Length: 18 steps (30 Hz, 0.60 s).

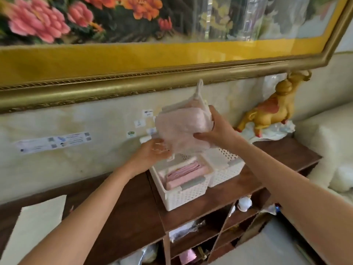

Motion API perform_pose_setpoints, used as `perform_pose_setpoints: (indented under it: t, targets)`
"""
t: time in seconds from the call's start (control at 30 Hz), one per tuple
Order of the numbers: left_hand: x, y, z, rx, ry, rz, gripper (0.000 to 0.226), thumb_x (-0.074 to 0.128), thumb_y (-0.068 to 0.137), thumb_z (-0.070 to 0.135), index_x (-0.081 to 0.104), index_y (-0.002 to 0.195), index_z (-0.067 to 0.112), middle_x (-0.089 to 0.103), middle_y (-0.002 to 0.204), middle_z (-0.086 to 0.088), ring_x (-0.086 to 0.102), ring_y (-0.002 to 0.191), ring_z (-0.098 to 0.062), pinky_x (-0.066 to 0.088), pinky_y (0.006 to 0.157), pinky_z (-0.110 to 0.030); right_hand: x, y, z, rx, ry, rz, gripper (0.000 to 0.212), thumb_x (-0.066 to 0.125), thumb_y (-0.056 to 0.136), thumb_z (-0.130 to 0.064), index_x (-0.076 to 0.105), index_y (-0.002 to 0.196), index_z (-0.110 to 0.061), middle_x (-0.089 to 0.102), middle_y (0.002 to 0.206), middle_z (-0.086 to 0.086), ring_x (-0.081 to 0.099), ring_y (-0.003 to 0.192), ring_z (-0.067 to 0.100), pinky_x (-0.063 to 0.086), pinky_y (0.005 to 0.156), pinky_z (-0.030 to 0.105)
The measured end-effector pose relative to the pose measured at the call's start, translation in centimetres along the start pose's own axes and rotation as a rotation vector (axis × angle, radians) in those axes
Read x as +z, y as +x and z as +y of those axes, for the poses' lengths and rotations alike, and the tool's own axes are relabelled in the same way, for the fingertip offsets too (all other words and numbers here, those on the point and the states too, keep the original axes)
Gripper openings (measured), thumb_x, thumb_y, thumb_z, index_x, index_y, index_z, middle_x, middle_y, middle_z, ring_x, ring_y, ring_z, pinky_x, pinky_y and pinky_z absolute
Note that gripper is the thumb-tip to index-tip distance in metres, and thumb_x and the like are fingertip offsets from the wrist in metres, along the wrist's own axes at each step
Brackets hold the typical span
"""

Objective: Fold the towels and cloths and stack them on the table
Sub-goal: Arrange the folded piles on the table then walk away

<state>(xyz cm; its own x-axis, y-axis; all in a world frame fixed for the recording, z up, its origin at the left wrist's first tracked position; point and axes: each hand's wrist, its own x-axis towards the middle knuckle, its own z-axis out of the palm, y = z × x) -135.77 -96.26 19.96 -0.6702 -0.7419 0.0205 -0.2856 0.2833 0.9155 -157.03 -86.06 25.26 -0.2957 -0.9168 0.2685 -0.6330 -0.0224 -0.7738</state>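
Right hand [214, 131]: fingers and thumb curled round the right edge of a folded pale pink towel [179, 127], held in the air. 
Left hand [150, 153]: palm up, fingers relaxed, touching the towel's lower left edge. 
Directly below both hands: white perforated basket [183, 196] on the dark wooden bench [129, 203], holding folded pink cloths [183, 173]. 
Just right of that basket, under the right wrist: second white basket [227, 169]; contents not visible. 
Right of the right hand: golden horse figurine [271, 109]. 
Beyond the hands, on the wall: framed floral picture [133, 54].
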Motion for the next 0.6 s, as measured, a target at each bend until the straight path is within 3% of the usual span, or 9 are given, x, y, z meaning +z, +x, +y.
perform_pose_setpoints:
  t: [0.07,0.1,0.2,0.27,0.3,0.37,0.47,0.6]
  targets:
    - [0.3,0.3,-1.2,-0.032,0.141,-0.017,0.029,0.074,0.082,0.023,0.063,0.109,0.021,0.065,0.107,0.008,0.061,0.104,-0.007,0.043,0.085,-0.018,0.6,4.0,1.2,-0.062,-0.079,-0.112,0.068,0.081,0.070,-0.020,0.040,0.124,-0.016,0.063,0.104,0.007,0.061,0.093,0.028,0.052,0.081,0.048]
    - [0.6,0.4,-1.5,-0.057,0.282,-0.053,0.038,0.073,0.083,0.031,0.062,0.117,0.021,0.063,0.117,0.007,0.057,0.112,-0.008,0.040,0.090,-0.018,1.1,6.0,1.8,-0.095,-0.128,-0.180,0.071,0.081,0.069,-0.021,0.038,0.126,-0.016,0.064,0.105,0.010,0.062,0.093,0.031,0.051,0.081,0.051]
    - [1.8,1.3,-1.4,-0.105,0.673,-0.137,0.063,0.063,0.085,0.052,0.046,0.140,0.026,0.045,0.143,0.012,0.042,0.131,-0.008,0.033,0.097,-0.018,3.6,11.3,3.1,-0.223,-0.375,-0.387,0.079,0.080,0.071,-0.028,0.031,0.133,-0.022,0.064,0.107,0.009,0.062,0.094,0.033,0.052,0.080,0.049]
    - [2.8,2.3,-1.5,-0.180,0.758,-0.163,0.069,0.059,0.086,0.056,0.040,0.144,0.025,0.041,0.148,0.009,0.039,0.134,-0.011,0.034,0.104,-0.025,5.2,13.8,3.7,-0.331,-0.517,-0.492,0.084,0.078,0.074,-0.032,0.026,0.140,-0.024,0.062,0.117,0.007,0.060,0.104,0.032,0.050,0.084,0.044]
    - [3.2,2.9,-1.7,-0.222,0.787,-0.169,0.070,0.059,0.086,0.058,0.040,0.144,0.024,0.043,0.146,0.006,0.041,0.132,-0.013,0.037,0.105,-0.029,5.9,14.6,4.1,-0.374,-0.585,-0.532,0.087,0.077,0.076,-0.033,0.023,0.145,-0.025,0.058,0.126,0.006,0.057,0.112,0.031,0.047,0.088,0.041]
    - [3.7,3.5,-2.1,-0.274,0.882,-0.177,0.057,0.058,0.087,0.056,0.051,0.132,0.022,0.057,0.126,0.002,0.053,0.115,-0.019,0.046,0.089,-0.035,7.5,15.5,4.8,-0.450,-0.707,-0.613,0.091,0.073,0.078,-0.034,0.017,0.149,-0.025,0.048,0.141,0.003,0.049,0.124,0.028,0.042,0.095,0.039]
    - [4.5,4.0,-2.2,-0.256,1.011,-0.156,0.033,0.053,0.093,0.045,0.057,0.106,0.015,0.055,0.087,0.002,0.055,0.086,-0.021,0.039,0.062,-0.031,9.8,16.1,5.5,-0.550,-0.851,-0.717,0.095,0.071,0.080,-0.032,0.009,0.152,-0.027,0.035,0.151,0.001,0.041,0.133,0.025,0.040,0.101,0.039]
    - [5.1,4.5,-2.1,-0.241,1.047,-0.118,0.024,0.054,0.093,0.036,0.058,0.105,0.014,0.048,0.079,0.004,0.055,0.083,-0.021,0.033,0.060,-0.029,12.6,16.9,6.7,-0.601,-0.924,-0.786,0.099,0.070,0.078,-0.029,0.004,0.151,-0.032,0.035,0.152,0.001,0.046,0.130,0.025,0.045,0.098,0.044]
